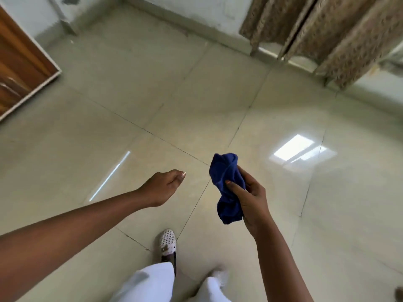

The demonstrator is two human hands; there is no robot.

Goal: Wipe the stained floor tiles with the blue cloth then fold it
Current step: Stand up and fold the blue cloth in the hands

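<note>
A bunched blue cloth [224, 182] hangs in the air above the glossy beige floor tiles [152, 105], gripped by my right hand [250, 199] around its middle. Both ends of the cloth stick out above and below the fingers. My left hand [163, 186] hovers to the left of the cloth, apart from it, fingers loosely curled and holding nothing. I stand upright; the tiles lie well below both hands. No clear stain shows on the tiles in this blurred view.
A brown wooden door [19, 68] stands at the far left. Patterned curtains [327, 35] hang along the wall at the upper right. My white shoe [167, 241] and white trouser legs [152, 284] are at the bottom centre. Window light glints on the tiles at right.
</note>
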